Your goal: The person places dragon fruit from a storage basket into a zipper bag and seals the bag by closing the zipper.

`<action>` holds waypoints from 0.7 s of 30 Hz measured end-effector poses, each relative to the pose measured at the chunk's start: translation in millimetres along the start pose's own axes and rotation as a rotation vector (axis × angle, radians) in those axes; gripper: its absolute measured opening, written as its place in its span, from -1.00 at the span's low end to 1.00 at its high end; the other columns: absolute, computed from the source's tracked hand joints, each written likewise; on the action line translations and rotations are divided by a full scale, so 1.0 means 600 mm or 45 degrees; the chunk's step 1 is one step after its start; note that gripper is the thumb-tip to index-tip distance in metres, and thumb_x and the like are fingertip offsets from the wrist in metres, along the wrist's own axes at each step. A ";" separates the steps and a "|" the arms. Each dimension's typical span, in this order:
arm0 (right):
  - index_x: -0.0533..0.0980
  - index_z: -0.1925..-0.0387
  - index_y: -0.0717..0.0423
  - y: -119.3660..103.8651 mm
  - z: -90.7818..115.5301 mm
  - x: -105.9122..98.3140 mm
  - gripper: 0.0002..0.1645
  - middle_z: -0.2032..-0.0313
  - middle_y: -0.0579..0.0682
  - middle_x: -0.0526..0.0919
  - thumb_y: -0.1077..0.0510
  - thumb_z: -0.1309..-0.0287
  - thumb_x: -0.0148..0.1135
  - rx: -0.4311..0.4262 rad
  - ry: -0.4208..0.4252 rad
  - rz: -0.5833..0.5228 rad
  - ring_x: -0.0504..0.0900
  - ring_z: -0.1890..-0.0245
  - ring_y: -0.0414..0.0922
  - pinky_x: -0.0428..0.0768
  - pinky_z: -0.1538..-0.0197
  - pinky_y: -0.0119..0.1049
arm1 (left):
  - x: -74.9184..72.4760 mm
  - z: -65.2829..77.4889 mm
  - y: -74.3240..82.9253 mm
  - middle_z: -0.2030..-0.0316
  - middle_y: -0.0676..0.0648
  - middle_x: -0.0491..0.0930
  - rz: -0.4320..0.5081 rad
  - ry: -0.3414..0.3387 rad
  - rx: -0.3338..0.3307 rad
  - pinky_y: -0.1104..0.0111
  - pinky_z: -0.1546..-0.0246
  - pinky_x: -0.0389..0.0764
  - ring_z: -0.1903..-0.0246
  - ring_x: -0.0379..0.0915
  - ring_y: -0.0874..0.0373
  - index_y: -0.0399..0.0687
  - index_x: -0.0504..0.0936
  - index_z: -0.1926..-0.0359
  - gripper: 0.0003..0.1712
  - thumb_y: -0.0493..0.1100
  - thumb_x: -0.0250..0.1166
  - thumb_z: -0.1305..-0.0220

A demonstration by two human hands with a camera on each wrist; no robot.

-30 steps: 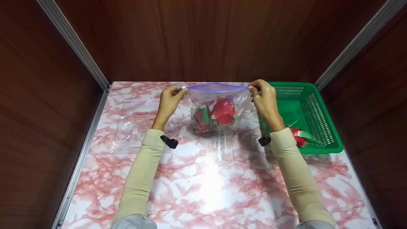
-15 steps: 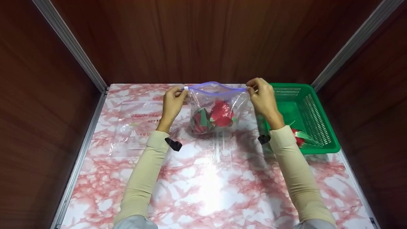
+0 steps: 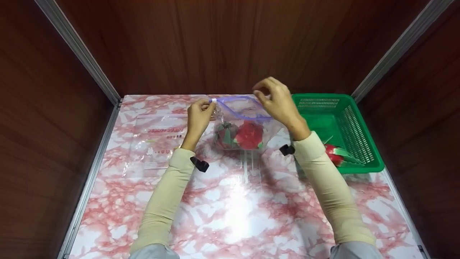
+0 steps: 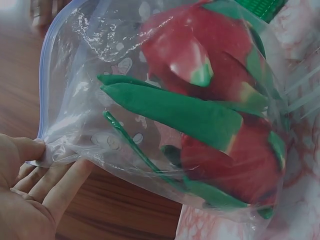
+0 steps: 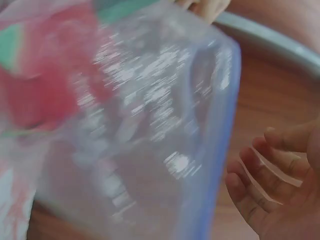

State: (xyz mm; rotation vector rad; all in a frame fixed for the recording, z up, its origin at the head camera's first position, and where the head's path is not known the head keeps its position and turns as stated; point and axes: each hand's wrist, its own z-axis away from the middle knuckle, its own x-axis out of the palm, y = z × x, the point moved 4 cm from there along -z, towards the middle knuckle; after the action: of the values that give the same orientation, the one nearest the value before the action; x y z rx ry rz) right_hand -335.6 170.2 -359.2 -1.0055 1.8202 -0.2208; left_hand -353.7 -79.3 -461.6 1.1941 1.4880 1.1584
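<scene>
A clear zip bag (image 4: pixel 80 75) with a purple-blue zip strip (image 3: pixel 235 114) hangs over the table, its mouth partly spread. Two red dragon fruits, the right one (image 3: pixel 250 135) and the left one (image 3: pixel 225 137), lie inside, their green leaf tips against the plastic. My left hand (image 3: pixel 198 119) pinches the bag's left top corner by the white slider (image 3: pixel 214 100). Beyond the right part of the zip strip, my right hand (image 3: pixel 279 102) is off the bag, its fingers (image 5: pixel 265 172) loosely bent with nothing between them.
On the right stands a green basket (image 3: pixel 370 135) with another dragon fruit (image 3: pixel 334 154) in it. A printed clear bag (image 3: pixel 143 144) lies flat on the marbled table (image 3: pixel 201 216) at left. Dark wooden panels (image 3: pixel 230 46) enclose the back and sides.
My right hand has let go of the bag's right corner and moved left and up. The bag's right side sags, and its mouth gapes wider. My left hand keeps its pinch, shifting slightly right.
</scene>
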 end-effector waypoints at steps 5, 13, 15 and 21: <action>0.71 0.06 0.21 -0.041 -0.022 0.027 -0.78 0.07 0.13 0.73 0.12 -0.50 0.31 -0.029 -0.150 -0.005 0.71 0.06 0.01 0.77 -0.11 -0.11 | 0.003 0.002 -0.001 0.23 -0.39 0.80 0.022 -0.003 -0.026 0.40 0.43 0.83 0.48 0.72 0.25 -0.43 0.72 0.11 -0.79 -0.28 0.31 -0.47; 0.71 0.04 0.25 -0.060 -0.055 0.073 -0.80 0.05 0.16 0.75 0.19 -0.49 0.30 -0.015 -0.345 -0.021 0.74 0.07 0.03 0.80 -0.13 -0.11 | 0.006 0.007 -0.001 0.24 -0.35 0.81 0.048 -0.012 -0.061 0.38 0.40 0.84 0.47 0.73 0.24 -0.39 0.72 0.13 -0.80 -0.26 0.34 -0.47; 0.71 0.05 0.26 -0.061 -0.063 0.083 -0.81 0.05 0.17 0.76 0.22 -0.48 0.30 -0.019 -0.380 -0.036 0.75 0.07 0.04 0.79 -0.12 -0.10 | 0.006 0.008 0.000 0.24 -0.35 0.81 0.050 -0.016 -0.055 0.38 0.40 0.84 0.46 0.73 0.24 -0.39 0.73 0.12 -0.80 -0.25 0.35 -0.48; 0.75 0.08 0.27 -0.062 -0.083 0.107 -0.82 0.08 0.19 0.81 0.27 -0.47 0.28 -0.044 -0.459 -0.055 0.77 0.10 0.05 0.78 -0.07 -0.09 | 0.005 0.009 0.002 0.21 -0.38 0.80 0.057 -0.021 -0.038 0.37 0.39 0.85 0.44 0.75 0.21 -0.42 0.72 0.09 -0.79 -0.27 0.34 -0.48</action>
State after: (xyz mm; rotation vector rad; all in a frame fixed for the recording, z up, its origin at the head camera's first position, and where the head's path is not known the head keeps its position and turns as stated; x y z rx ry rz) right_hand -366.7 86.9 -358.3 -1.0360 1.4800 -0.0298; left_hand -348.4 -75.6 -461.7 1.2193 1.4337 1.1934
